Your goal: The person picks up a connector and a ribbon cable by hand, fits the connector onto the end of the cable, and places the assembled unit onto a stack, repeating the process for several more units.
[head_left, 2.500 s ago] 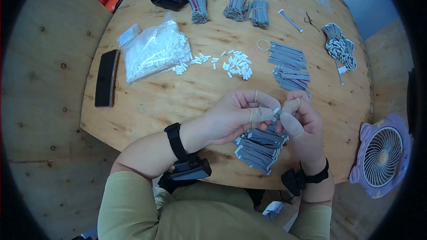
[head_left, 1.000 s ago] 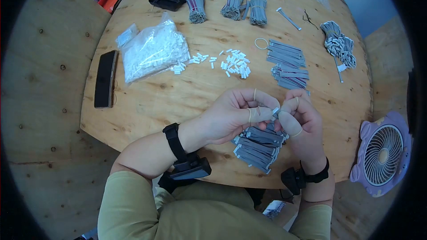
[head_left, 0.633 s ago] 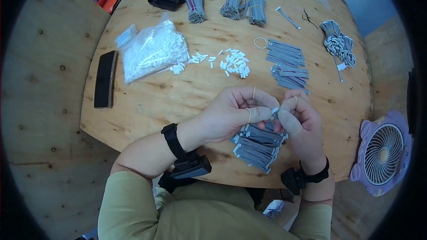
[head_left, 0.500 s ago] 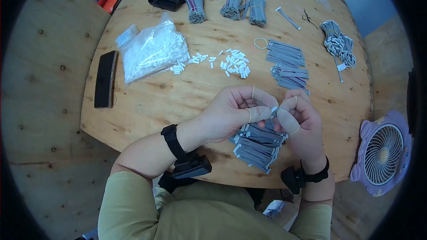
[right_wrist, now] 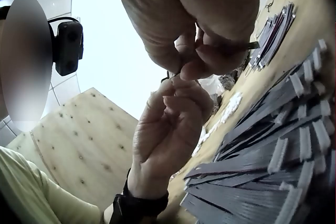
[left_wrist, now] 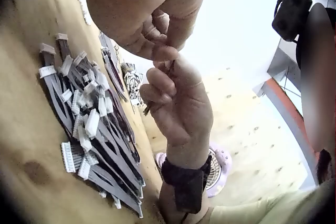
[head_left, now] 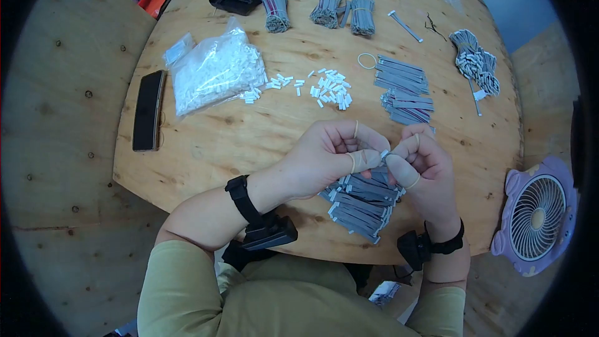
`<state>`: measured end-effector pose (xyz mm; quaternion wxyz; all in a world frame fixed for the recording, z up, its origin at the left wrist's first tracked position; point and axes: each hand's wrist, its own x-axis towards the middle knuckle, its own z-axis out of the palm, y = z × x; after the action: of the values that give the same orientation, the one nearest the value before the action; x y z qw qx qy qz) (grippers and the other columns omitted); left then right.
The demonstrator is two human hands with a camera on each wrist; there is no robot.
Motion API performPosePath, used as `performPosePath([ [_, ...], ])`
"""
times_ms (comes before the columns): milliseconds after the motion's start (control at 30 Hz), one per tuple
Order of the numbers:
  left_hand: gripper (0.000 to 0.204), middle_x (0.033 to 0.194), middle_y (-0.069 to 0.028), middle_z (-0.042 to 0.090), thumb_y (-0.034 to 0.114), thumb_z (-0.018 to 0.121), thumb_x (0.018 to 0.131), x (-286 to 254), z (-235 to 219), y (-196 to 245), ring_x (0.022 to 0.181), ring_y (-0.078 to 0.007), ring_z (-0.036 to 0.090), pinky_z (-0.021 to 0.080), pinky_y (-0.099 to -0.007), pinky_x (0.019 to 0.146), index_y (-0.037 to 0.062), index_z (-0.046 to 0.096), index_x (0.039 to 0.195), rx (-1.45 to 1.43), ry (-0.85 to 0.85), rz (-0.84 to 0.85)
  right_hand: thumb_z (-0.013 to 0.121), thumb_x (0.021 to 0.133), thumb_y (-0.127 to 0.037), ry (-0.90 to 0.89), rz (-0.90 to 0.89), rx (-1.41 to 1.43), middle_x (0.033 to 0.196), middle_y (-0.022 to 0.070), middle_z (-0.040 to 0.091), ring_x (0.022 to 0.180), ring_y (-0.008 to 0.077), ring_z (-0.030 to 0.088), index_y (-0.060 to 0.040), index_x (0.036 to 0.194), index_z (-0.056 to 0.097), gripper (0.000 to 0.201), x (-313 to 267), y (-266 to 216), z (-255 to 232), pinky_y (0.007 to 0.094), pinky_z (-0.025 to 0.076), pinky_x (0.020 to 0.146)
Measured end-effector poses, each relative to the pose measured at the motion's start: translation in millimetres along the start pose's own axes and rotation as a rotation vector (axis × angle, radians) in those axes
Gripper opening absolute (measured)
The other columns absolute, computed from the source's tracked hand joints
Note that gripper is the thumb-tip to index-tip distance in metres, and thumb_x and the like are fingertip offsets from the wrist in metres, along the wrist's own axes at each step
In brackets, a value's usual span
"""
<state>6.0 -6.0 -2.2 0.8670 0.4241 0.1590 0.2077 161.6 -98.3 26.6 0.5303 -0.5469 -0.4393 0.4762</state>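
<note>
My left hand (head_left: 327,156) pinches a small white plug connector (head_left: 385,153) between thumb and index finger. Close against it, my right hand (head_left: 425,165) pinches a grey ribbon cable (right_wrist: 253,45), whose short end pokes out past the fingers in the right wrist view. The fingertips of both hands meet, hiding most of the join between connector and cable. Pale finger cots cover the thumbs and index fingers. Below the hands lies a pile of grey ribbon cables (head_left: 362,206) with white connectors on their ends.
Loose white connectors (head_left: 332,90) lie mid-table beside a clear bag of connectors (head_left: 218,72). Ribbon cables without visible connectors (head_left: 402,78) sit beyond my right hand. Tied cable bundles (head_left: 362,17) stand at the back, a phone (head_left: 148,111) at left, a purple fan (head_left: 536,218) at right.
My right thumb and fingers have shifted slightly left, closer against the white connector. The left hand keeps its pinch almost in place. Nothing on the table has been moved.
</note>
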Motion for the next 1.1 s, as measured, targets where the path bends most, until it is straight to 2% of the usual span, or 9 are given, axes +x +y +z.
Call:
performPosePath([
  [400, 0.018, 0.085, -0.0054, 0.060, 0.005, 0.058, 0.079, -2.1, 2.7, 4.4, 0.071, -0.0078, 0.056, 0.047, -0.0202, 0.065, -0.0003, 0.056, 0.096, 0.103, 0.004, 0.018, 0.059, 0.075, -0.005, -0.042, -0.071, -0.154, 0.089, 0.0014, 0.036, 0.061, 0.0015, 0.038, -0.0023, 0.075, 0.051, 0.008, 0.8, 4.5, -2.7, 0.0151, 0.034, 0.054],
  [500, 0.018, 0.085, -0.0054, 0.060, 0.005, 0.057, 0.079, -2.3, 2.6, 5.3, 0.072, -0.0077, 0.056, 0.048, -0.0203, 0.065, -0.0002, 0.056, 0.096, 0.115, -0.012, 0.019, 0.059, 0.075, -0.005, -0.045, -0.044, -0.144, 0.088, 0.0015, 0.036, 0.063, 0.0018, 0.037, -0.0025, 0.074, 0.051, 0.009, 0.3, 4.3, -3.2, 0.0157, 0.034, 0.056],
  [900, 0.018, 0.084, -0.0049, 0.060, 0.006, 0.058, 0.079, -3.2, 5.9, 7.7, 0.070, -0.0073, 0.056, 0.048, -0.0198, 0.063, 0.0007, 0.056, 0.096, 0.139, 0.004, 0.021, 0.057, 0.076, -0.006, -0.028, -0.053, -0.116, 0.090, 0.0022, 0.035, 0.066, 0.0031, 0.037, -0.0023, 0.073, 0.050, 0.009, -0.7, 3.7, -0.3, 0.0163, 0.034, 0.058],
  [1000, 0.017, 0.084, -0.0050, 0.060, 0.007, 0.058, 0.079, -2.6, 6.5, 7.5, 0.069, -0.0074, 0.057, 0.048, -0.0199, 0.063, 0.0009, 0.056, 0.095, 0.077, -0.003, 0.000, 0.056, 0.076, -0.005, -0.028, -0.080, -0.088, 0.091, 0.0028, 0.035, 0.066, 0.0032, 0.040, -0.0019, 0.073, 0.049, 0.008, -0.6, 5.8, 0.8, 0.0167, 0.036, 0.058],
  [1100, 0.017, 0.084, -0.0050, 0.060, 0.007, 0.059, 0.079, -2.3, 5.3, 7.7, 0.070, -0.0075, 0.057, 0.048, -0.0198, 0.063, 0.0011, 0.057, 0.094, 0.018, -0.033, -0.023, 0.055, 0.076, -0.004, -0.048, -0.034, -0.043, 0.093, 0.0035, 0.035, 0.067, 0.0038, 0.045, -0.0012, 0.073, 0.048, 0.008, -0.8, 1.0, 2.1, 0.0174, 0.039, 0.058],
])
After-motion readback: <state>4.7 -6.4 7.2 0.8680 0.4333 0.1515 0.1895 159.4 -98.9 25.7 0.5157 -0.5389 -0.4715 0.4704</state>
